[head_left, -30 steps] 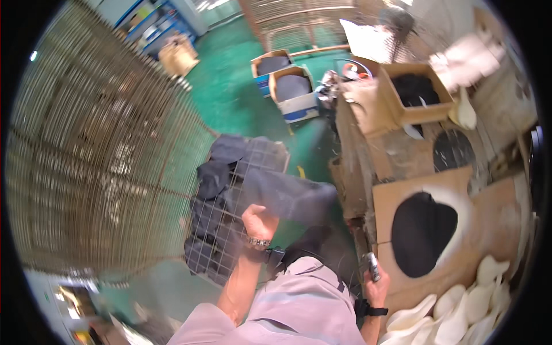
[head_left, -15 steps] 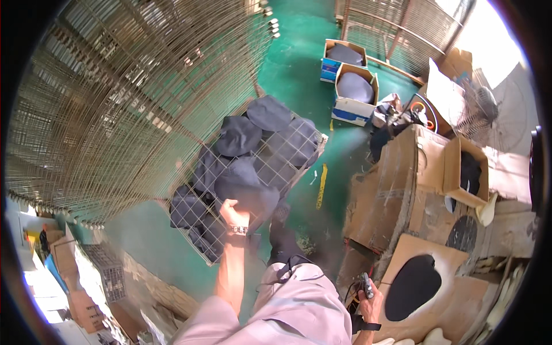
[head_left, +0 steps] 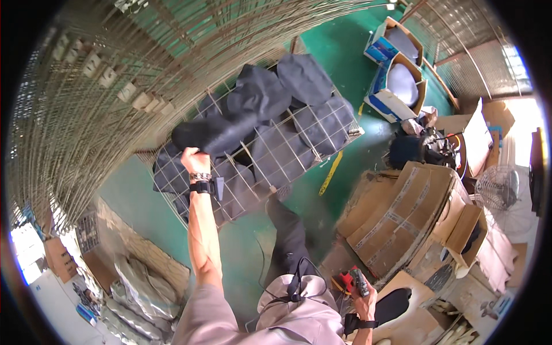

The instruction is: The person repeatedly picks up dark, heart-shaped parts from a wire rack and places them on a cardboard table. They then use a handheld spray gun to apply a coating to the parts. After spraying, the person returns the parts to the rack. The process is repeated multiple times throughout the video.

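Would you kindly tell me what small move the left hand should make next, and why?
Probably lower the gripped edge of the dark sheet onto the wire rack: the left hand holds it over the rack, beside other dark sheets, while a metal tool occupies the right hand.

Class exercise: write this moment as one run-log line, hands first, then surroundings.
left hand: gripping dark flexible sheet over wire-grid rack | right hand: holding metal hand tool | nearby: black sheet on cardboard

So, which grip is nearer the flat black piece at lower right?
Right. The right grip, around a tool, is just left of the black piece; the left grip is farther off, upper left, holding a dark sheet.
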Motion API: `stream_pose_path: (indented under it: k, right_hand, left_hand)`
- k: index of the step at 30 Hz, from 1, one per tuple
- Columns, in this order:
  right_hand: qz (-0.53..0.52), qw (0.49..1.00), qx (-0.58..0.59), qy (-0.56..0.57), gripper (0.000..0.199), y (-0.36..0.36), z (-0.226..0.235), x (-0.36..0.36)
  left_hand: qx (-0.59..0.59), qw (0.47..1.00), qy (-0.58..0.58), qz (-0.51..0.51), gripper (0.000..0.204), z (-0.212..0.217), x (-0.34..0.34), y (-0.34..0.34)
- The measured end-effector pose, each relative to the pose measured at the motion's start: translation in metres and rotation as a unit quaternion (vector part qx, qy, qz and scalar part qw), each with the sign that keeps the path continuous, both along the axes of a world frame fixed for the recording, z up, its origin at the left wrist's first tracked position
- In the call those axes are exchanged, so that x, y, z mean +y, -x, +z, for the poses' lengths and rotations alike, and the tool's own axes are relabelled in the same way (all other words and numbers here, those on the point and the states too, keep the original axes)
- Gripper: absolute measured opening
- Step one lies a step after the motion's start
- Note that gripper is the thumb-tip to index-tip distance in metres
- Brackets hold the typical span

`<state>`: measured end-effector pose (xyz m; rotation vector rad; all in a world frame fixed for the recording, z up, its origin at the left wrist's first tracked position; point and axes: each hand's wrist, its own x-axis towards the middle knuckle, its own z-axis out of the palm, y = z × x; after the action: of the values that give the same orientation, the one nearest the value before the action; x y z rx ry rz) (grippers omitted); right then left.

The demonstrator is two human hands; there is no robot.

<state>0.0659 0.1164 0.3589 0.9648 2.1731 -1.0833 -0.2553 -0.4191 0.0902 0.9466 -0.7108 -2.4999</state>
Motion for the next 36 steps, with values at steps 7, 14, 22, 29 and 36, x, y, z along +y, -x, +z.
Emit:
stream_pose_path:
  k: [7,14,22,29,36]
  right_hand:
    - [0.020,0.999,-0.031,0.023,0.052,0.036,-0.023,-0.019]
    - [-0.025,0.999,-0.016,0.027,0.053,0.008,-0.008,-0.022]
    - [-0.158,0.981,0.106,-0.039,0.051,-0.112,0.042,0.021]
    - [-0.288,0.900,0.237,-0.227,0.056,-0.283,0.086,0.064]
    - [-0.544,0.756,0.224,-0.287,0.059,-0.418,0.127,0.039]
  left_hand:
    - [-0.349,0.933,0.047,-0.076,0.070,-0.128,-0.042,-0.070]
    - [-0.263,0.826,0.255,-0.429,0.020,-0.149,0.136,-0.143]
    - [-0.108,0.481,0.391,-0.777,0.066,-0.082,0.343,-0.201]
    - [-0.069,0.425,0.243,-0.869,0.043,-0.084,0.423,-0.224]
    - [-0.057,0.340,0.416,-0.842,0.042,-0.056,0.478,-0.268]
